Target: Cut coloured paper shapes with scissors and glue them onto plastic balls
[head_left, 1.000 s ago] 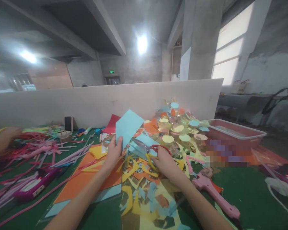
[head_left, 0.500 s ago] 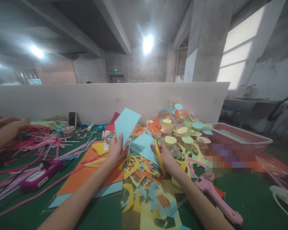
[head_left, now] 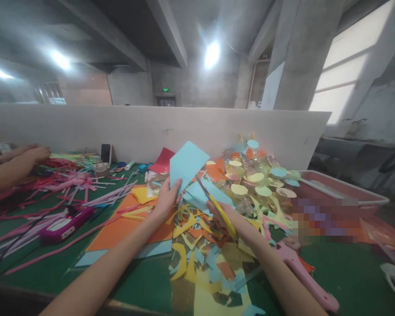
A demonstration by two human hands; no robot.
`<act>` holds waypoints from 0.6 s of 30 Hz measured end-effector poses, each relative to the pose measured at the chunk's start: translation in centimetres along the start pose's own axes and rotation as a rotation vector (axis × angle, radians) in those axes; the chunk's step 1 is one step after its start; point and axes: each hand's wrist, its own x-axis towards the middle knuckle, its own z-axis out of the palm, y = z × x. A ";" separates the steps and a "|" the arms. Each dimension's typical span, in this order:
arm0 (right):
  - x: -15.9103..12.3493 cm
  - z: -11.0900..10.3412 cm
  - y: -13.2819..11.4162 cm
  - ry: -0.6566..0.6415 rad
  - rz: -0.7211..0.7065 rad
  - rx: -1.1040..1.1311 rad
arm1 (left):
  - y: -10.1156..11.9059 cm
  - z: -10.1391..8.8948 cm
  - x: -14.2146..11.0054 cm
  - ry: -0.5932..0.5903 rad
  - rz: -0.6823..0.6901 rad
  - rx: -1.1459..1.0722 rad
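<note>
My left hand pinches a light blue sheet of paper by its lower edge and holds it up above the table. In my right hand is a pair of yellow-handled scissors, its blades pointing up and left toward the lower right edge of the sheet. Another light blue paper piece lies just behind the scissors. Yellow, orange and blue paper scraps are heaped below both hands. Orange paper sheets lie flat under my left forearm.
Several clear cups with round paper tops are piled at the back right, beside a pink bin. A pink glue gun lies at right, a purple device at left. Another person's hands work at far left by pink strips.
The view has shifted, so the scene sits a little further right. The scissors have turned, their blades now angled left toward the blue sheet in my left hand.
</note>
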 end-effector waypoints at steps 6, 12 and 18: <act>0.2 -0.2 0.1 -0.109 0.029 -0.003 | 0.2 0.2 -0.2 -0.025 0.022 0.006; 0.2 -0.3 0.2 -0.121 0.023 -0.050 | 0.0 0.2 -0.2 -0.061 0.014 0.021; 0.0 -0.4 0.1 -0.126 0.022 -0.034 | -0.2 0.2 -0.3 -0.105 0.042 0.030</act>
